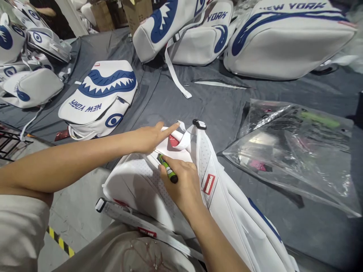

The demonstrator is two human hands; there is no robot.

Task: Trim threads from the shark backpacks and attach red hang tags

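Note:
A white backpack (pixel 241 211) leans at the table's near edge, its back panel and straps towards me. My left hand (pixel 150 138) grips its top edge, the index finger stretched along it towards the white loop. The left thumb is hidden. Closed in my right hand (pixel 183 181) is a small green tool with black ends (pixel 168 170), its tip against the bag's top seam; its exact kind is unclear. A red tag (pixel 173 141) shows inside the loop. The right shoulder strap (pixel 204 155) bears a red label (pixel 209 184) and a black buckle (pixel 200 124).
Another white backpack (pixel 106 94) with blue jaws lies left on the dark-covered table (pixel 181 98). More stand at the back, including a large one (pixel 286 45), and pile up at far left. A clear plastic bag (pixel 295 147) lies right. A person's arm (pixel 47 9) shows at the far left.

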